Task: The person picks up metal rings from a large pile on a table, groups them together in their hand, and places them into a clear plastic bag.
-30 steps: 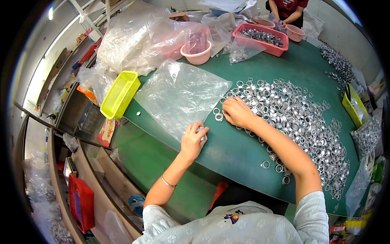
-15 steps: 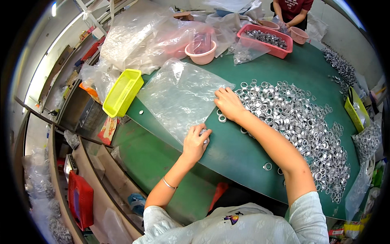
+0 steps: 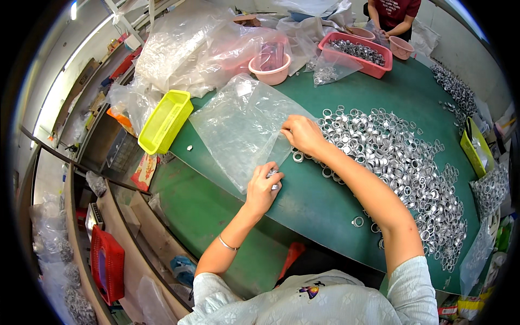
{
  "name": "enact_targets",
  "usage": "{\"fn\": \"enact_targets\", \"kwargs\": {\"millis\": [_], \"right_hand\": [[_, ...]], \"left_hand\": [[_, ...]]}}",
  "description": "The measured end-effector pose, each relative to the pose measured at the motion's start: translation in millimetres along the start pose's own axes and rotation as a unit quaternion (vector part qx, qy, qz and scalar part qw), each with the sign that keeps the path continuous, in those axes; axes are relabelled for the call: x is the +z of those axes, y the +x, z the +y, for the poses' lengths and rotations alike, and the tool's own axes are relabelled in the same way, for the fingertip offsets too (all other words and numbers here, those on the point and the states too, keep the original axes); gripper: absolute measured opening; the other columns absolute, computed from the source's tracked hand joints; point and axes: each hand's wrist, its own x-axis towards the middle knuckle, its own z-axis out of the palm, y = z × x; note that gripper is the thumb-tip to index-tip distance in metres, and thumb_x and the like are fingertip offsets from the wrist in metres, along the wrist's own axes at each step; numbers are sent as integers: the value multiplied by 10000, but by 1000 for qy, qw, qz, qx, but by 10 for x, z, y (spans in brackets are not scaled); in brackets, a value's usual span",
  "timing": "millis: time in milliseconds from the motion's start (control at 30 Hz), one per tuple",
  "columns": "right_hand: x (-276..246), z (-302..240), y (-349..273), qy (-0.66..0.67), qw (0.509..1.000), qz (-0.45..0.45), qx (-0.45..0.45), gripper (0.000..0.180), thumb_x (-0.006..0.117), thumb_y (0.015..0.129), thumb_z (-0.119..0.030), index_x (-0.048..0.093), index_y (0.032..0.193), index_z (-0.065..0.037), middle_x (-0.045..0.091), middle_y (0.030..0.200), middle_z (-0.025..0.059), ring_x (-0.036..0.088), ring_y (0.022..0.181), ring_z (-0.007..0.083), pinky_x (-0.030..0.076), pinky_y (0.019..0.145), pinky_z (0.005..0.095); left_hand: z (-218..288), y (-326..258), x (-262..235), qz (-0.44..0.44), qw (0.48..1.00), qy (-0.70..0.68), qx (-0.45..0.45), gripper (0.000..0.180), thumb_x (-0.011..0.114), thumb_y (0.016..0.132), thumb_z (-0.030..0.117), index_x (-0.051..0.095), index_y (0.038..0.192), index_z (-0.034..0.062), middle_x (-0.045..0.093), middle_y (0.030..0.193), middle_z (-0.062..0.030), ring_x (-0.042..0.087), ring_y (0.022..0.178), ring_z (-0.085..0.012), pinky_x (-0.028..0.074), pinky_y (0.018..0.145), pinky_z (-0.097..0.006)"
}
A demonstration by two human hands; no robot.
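Observation:
A large clear plastic bag [image 3: 233, 127] lies flat on the green table [image 3: 311, 203]. My right hand [image 3: 303, 133] pinches the bag's right edge, which lifts slightly at the fingers. At the bag's lower corner, my left hand [image 3: 262, 189] is closed around silvery metal rings [image 3: 275, 186], partly hidden by the fingers. A big heap of similar metal rings [image 3: 398, 168] spreads to the right, partly behind my right forearm. One loose ring [image 3: 298, 157] lies just below my right hand, and another ring [image 3: 357, 221] sits nearer the table's front edge.
A yellow-green basket [image 3: 166, 122] stands at the table's left edge. Farther back are a pink bowl [image 3: 271, 70], a pink tub [image 3: 374, 67] of metal parts and piled plastic sheeting [image 3: 184, 49]. A co-worker [image 3: 392, 16] stands at the far side. Shelving [image 3: 135, 227] is at left.
My right hand has drawn slightly left and pulled up the bag's edge, so the plastic folds and shifts. My left hand stays nearly in place, still holding the rings.

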Motion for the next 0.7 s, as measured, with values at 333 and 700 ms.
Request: {"fn": "enact_targets", "kwargs": {"millis": [333,700], "right_hand": [[-31,-168,38,54,998,39,1,117,608,750,-140,655,779,-37,596,787,128,583,748,329,469,663,404],[-105,-369,121,104,979,142,-98,75,620,759,-89,624,778,-16,583,746,105,576,645,281,465,594,364]], "left_hand": [[104,273,-70,68,961,-220,-151,175,572,640,-83,617,786,2,560,835,-75,551,740,-157,439,680,-251],[-1117,664,180,242,470,-686,-500,134,592,766,23,574,899,22,586,756,-70,558,595,-140,481,505,-284]]}}
